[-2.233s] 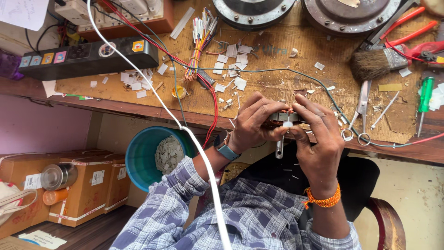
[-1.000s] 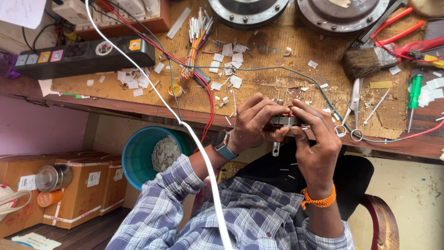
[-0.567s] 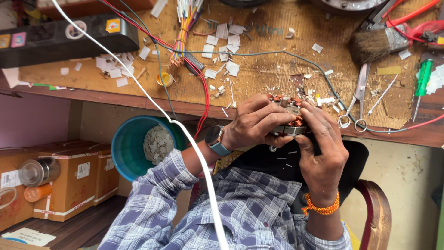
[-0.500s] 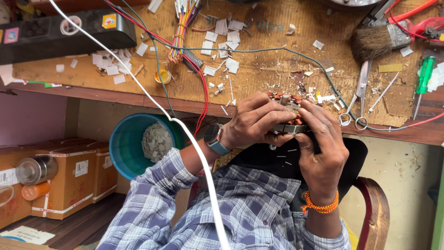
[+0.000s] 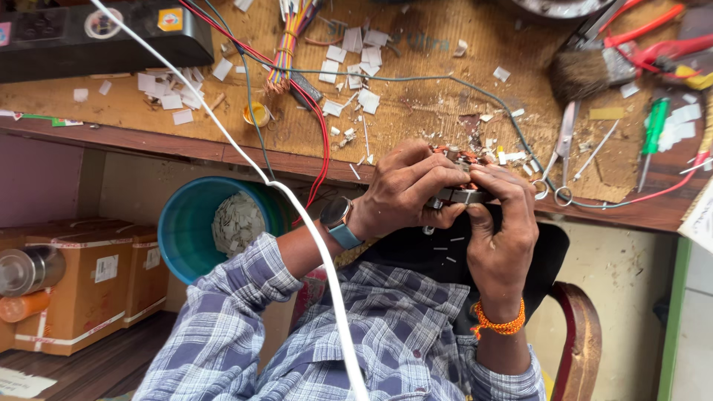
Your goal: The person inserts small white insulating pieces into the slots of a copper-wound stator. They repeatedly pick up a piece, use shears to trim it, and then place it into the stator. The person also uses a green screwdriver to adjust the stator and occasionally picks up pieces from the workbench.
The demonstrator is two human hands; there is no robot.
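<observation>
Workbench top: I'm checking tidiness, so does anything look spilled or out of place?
Yes. White paper slips lie scattered across the workbench among loose wires, and the brush lies tilted beside red pliers. More slips fill the blue bucket.

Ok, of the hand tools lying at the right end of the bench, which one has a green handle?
The screwdriver, lying right of the scissors. Its handle is green; the pliers above have red grips, and the brush is brown-bristled.

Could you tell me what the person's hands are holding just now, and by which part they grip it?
Both the left hand and right hand clasp a small metal part with copper windings by its sides.
</observation>
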